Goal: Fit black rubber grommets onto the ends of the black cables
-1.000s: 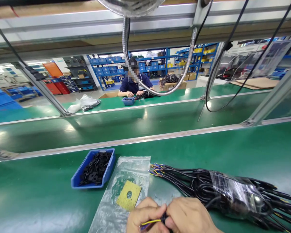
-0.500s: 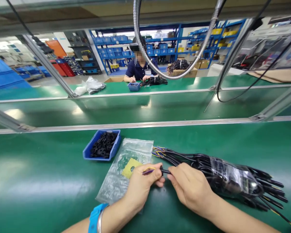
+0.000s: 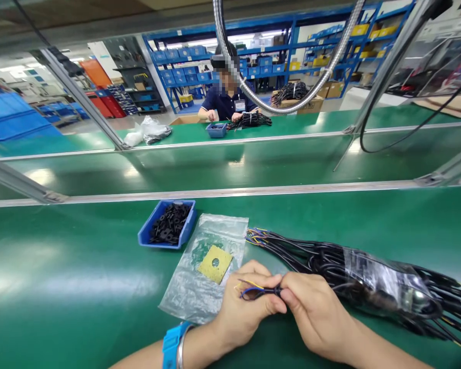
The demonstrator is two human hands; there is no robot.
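My left hand [image 3: 240, 310] is closed around the end of a black cable [image 3: 268, 290], whose thin yellow, blue and dark wires [image 3: 249, 293] fan out over the palm. Pressed up against it, my right hand [image 3: 317, 310] pinches the same cable with thumb and fingertips. A small black part sits on the cable where the fingers meet, mostly hidden by them. Just behind my hands lies a clear plastic bag [image 3: 188, 279] with a yellow square card [image 3: 208, 265] on or in it; the card has a round hole.
Left of the bag stands a blue bin [image 3: 148, 239] of small black parts. A taped bundle of black cables [image 3: 330, 259] lies to the right on the green table [image 3: 80, 287]. Beyond the metal rail [image 3: 230, 192], a co-worker [image 3: 230, 100] sits at another bench. A metal hose [image 3: 271, 107] hangs overhead.
My hands have come together on the cable, and the short stretch of cable between them is covered. Both sit slightly lower and further right in view, which has itself shifted.
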